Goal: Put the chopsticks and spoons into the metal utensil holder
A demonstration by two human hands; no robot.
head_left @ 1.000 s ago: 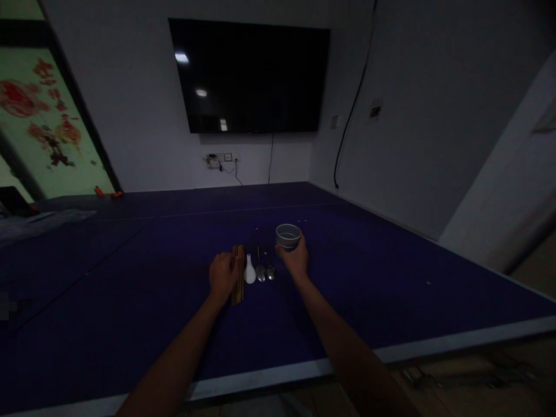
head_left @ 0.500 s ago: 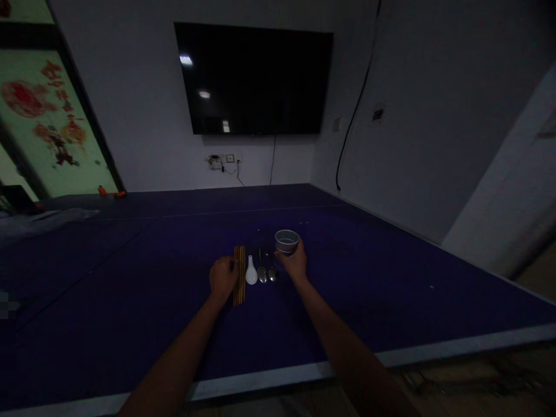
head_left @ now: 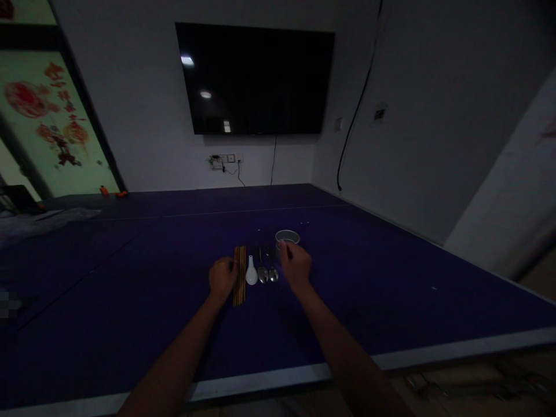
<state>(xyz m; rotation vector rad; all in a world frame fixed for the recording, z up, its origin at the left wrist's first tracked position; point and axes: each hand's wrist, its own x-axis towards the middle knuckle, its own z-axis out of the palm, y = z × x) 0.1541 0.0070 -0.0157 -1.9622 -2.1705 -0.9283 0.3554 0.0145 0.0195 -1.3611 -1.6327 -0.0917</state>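
Observation:
On the purple tabletop, my left hand [head_left: 223, 277] rests with curled fingers against the left side of a row of brown chopsticks [head_left: 240, 277]. Right of the chopsticks lie a white soup spoon [head_left: 251, 273] and two metal spoons [head_left: 263, 274], all with their bowls toward me. A round grey-white cup [head_left: 287, 236] stands upright beyond them. My right hand [head_left: 296, 266] is just in front of the cup and hides its lower part. Its fingers are curled in, apart from the cup's rim, and I see nothing held in them.
The purple table [head_left: 174, 336] has a pale front edge. Clear plastic sheeting [head_left: 47, 225] and an orange item [head_left: 113, 192] lie at the far left. A television [head_left: 260, 81] hangs on the wall behind, and a black cable [head_left: 354, 121] runs down at the right.
My right hand has let go of the cup and drawn back toward me, its fingers now curled. The cup stays in place. My left hand has hardly moved.

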